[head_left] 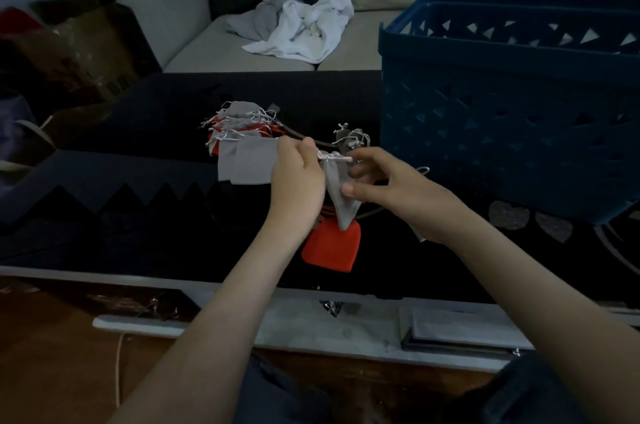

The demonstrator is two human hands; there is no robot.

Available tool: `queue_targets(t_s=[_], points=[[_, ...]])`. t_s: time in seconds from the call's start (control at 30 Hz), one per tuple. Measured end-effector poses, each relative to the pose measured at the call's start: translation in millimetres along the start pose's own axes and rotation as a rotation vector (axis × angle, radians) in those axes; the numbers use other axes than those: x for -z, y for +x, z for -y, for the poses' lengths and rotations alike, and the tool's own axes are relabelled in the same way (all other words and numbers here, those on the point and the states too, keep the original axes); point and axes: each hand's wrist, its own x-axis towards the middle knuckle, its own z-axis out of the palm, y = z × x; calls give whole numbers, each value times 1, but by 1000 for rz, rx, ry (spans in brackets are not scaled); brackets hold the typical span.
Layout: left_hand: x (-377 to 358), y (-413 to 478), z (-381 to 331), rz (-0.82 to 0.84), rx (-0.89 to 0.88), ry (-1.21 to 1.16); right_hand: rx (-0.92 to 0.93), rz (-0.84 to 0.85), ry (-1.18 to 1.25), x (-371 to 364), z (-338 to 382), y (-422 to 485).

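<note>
- Head view: a grey drawstring pouch (341,205) is held up over the dark table (138,215), and a red pouch (330,248) is seen just below it.
- Its gathered neck is pinched by the left hand (298,181), with the fingers curled.
- The string is pinched by the right hand (398,196), and the thumb is pressed against the pouch's side.
- A pile of grey and red pouches (242,149) is seen just left of the hands, and a blue basket (502,118) is set at the right.

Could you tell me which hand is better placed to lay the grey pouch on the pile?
Probably left: the left hand pinches the grey pouch beside the pile; the right hand is farther off.
</note>
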Motion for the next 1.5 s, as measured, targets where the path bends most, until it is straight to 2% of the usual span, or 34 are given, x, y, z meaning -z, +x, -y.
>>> queue_targets(t_s=[0.13,0.2,0.27,0.33,0.47,0.53,0.57,0.67,0.87,0.97,1.03,1.07,1.23,1.4,1.5], points=[[2,6,4,80,218,-340,-2,-23,-51,3,0,3],[3,6,5,130,248,-346,-53,34,-12,5,-1,4],[5,6,9,148,211,-136,-80,32,-50,6,-6,6],[11,6,10,214,157,155,-118,-42,-137,6,-14,11],[22,0,8,593,170,673,-195,-205,-242,12,-25,17],[22,-2,13,703,180,913,-215,-248,-288,15,-29,17],[21,-1,16,706,180,958,-222,-259,-299,16,-30,17],[11,4,25,605,180,897,-182,-294,-357,15,-31,17],[-9,8,32,467,156,821,53,-415,-499,5,-32,22],[-4,16,35,286,14,857,127,-437,-558,-3,-29,24],[2,20,40,165,-118,970,164,-427,-573,-10,-25,27],[7,22,43,142,-126,1038,184,-407,-581,-16,-23,31],[14,28,56,302,34,1206,208,-277,-600,-39,-19,41],[19,34,59,363,21,1138,235,-223,-575,-51,-17,43],[19,35,53,322,1,1135,216,-210,-586,-53,-20,43]])
